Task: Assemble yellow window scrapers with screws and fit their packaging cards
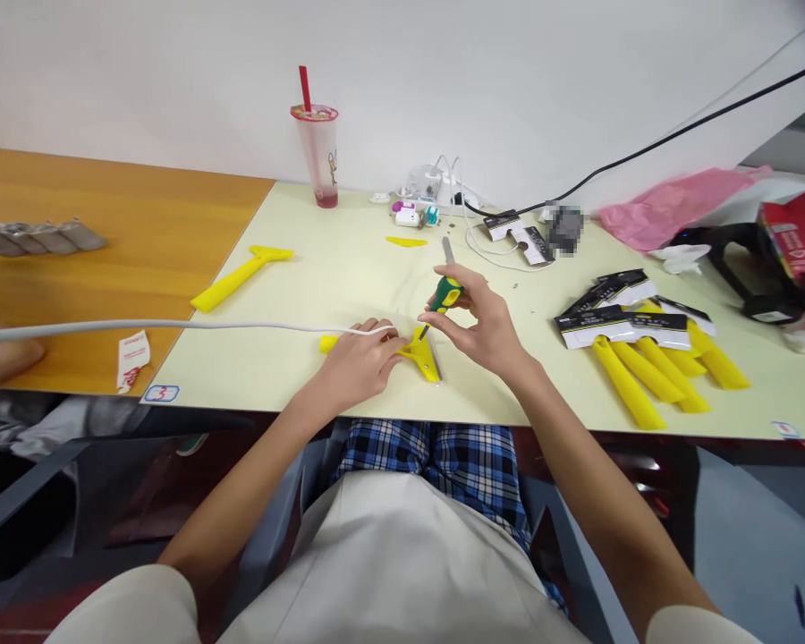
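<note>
My left hand (364, 360) is closed around the handle of a yellow scraper (421, 354) and presses it to the table in front of me. The scraper's wide head points right, with a grey blade edge and a screw showing. In my right hand (481, 317) is a green and yellow screwdriver (446, 293), gripped between thumb and fingers. Its tip meets the scraper head, while a flat metal shank sticks out of the top of the handle. Farther back lies a loose yellow blade cover (406, 241). Another yellow scraper handle (241, 275) rests to the left.
Several packaged yellow scrapers (644, 358) are piled at right. A cup with a red straw (318, 156) stands by the wall, near a power strip (451, 195) with cables. A white cable (174, 326) crosses from the left. A person's arm (4, 358) shows at the left edge.
</note>
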The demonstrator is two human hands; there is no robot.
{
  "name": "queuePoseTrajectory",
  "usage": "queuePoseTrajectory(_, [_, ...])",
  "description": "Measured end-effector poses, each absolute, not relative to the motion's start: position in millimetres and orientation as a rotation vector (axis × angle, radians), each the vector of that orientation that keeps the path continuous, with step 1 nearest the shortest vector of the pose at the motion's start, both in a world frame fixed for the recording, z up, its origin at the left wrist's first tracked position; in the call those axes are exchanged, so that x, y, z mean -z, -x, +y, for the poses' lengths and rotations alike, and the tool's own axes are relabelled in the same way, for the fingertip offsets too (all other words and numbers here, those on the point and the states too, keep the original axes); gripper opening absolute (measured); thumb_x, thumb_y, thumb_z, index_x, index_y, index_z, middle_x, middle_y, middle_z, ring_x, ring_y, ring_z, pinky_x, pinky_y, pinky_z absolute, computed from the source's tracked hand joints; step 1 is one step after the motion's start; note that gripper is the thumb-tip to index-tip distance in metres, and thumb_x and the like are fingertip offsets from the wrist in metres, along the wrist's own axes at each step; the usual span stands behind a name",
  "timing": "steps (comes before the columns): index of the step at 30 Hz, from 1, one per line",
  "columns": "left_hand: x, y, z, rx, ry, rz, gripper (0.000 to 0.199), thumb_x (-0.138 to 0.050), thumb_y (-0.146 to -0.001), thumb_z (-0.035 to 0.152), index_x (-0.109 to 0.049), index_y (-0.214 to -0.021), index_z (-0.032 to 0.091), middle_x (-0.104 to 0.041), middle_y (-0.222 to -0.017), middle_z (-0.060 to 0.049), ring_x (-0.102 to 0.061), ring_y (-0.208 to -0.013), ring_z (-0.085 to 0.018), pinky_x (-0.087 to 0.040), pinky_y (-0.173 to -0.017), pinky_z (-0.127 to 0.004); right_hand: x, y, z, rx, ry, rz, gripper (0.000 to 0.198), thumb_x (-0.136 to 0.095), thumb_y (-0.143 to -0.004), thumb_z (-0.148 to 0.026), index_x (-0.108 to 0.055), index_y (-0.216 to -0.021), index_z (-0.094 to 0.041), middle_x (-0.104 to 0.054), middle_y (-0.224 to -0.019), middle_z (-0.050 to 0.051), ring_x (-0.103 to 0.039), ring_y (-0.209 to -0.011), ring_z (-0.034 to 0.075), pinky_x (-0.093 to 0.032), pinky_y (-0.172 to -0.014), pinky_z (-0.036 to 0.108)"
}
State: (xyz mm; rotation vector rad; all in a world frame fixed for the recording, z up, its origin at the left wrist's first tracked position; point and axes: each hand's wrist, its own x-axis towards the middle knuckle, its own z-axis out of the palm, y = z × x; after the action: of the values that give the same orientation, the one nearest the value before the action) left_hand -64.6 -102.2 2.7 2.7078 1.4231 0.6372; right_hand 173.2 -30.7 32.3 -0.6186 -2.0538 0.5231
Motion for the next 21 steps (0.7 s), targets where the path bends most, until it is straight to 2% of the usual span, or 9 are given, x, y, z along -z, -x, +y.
queuePoseTrajectory(6, [-12.4, 35.6, -108.7, -0.485, -2.610, 1.565, 0.021, -0.062, -0.110, 0.018, -0.077, -0.123, 0.017, -0.076, -0.119, -0.012, -0.071, -0.118, -0.031, -0.059, -0.099, -0.045, -43.8, -188.3, -37.2, -0.659, 0.673, -2.106, 0.063, -0.071, -0.110, -0.050, -0.045, -0.166, -0.038, -0.074, -0.133, 0.008, -0.081, -0.112, 0.026, -0.071, -0.102, 0.048])
queuePoseTrajectory(10, [-11.9, 19.6, -113.6, -0.434, -2.575, 1.674, 0.022, -0.061, -0.108, 0.013, -0.077, -0.123, 0.017, -0.076, -0.118, -0.010, -0.072, -0.111, -0.031, -0.060, -0.091, -0.044, -42.9, -203.5, -36.6, -0.627, 0.737, -2.074, 0.060, -0.078, -0.107, -0.042, -0.053, -0.161, -0.037, -0.078, -0.120, 0.005, -0.084, -0.106, 0.026, -0.072, -0.098, 0.047])
queuePoseTrajectory(13, [-9.4, 13.1, -120.3, -0.494, -2.584, 1.728, 0.024, -0.063, -0.105, 0.009, -0.076, -0.124, 0.016, -0.076, -0.119, -0.011, -0.072, -0.112, -0.031, -0.060, -0.092, -0.044, -39.2, -211.3, -38.1, -0.533, 0.771, -2.057, 0.064, -0.086, -0.100, -0.037, -0.057, -0.157, -0.037, -0.080, -0.115, 0.004, -0.085, -0.104, 0.027, -0.071, -0.097, 0.046])
queuePoseTrajectory(16, [-7.9, 10.8, -126.7, -0.542, -2.603, 1.745, 0.030, -0.060, -0.104, 0.004, -0.075, -0.127, 0.016, -0.075, -0.120, -0.012, -0.071, -0.114, -0.030, -0.059, -0.096, -0.044, -39.9, -215.3, -42.8, -0.529, 0.789, -2.079, 0.071, -0.087, -0.099, -0.033, -0.053, -0.161, -0.037, -0.081, -0.118, 0.006, -0.084, -0.107, 0.028, -0.071, -0.097, 0.048])
queuePoseTrajectory(19, [-8.7, 10.5, -129.4, -0.536, -2.600, 1.749, 0.028, -0.060, -0.105, 0.005, -0.074, -0.126, 0.017, -0.074, -0.117, -0.012, -0.071, -0.107, -0.029, -0.059, -0.089, -0.043, -42.4, -218.4, -46.0, -0.583, 0.812, -2.082, 0.073, -0.084, -0.101, -0.031, -0.050, -0.164, -0.039, -0.081, -0.126, 0.007, -0.084, -0.112, 0.029, -0.072, -0.097, 0.051])
queuePoseTrajectory(21, [-10.1, 10.6, -129.3, -0.523, -2.590, 1.740, 0.028, -0.061, -0.104, 0.005, -0.073, -0.127, 0.017, -0.073, -0.116, -0.011, -0.071, -0.106, -0.028, -0.058, -0.087, -0.042, -41.7, -221.1, -45.2, -0.579, 0.822, -2.069, 0.072, -0.086, -0.099, -0.029, -0.052, -0.162, -0.040, -0.081, -0.123, 0.006, -0.084, -0.110, 0.030, -0.073, -0.097, 0.052])
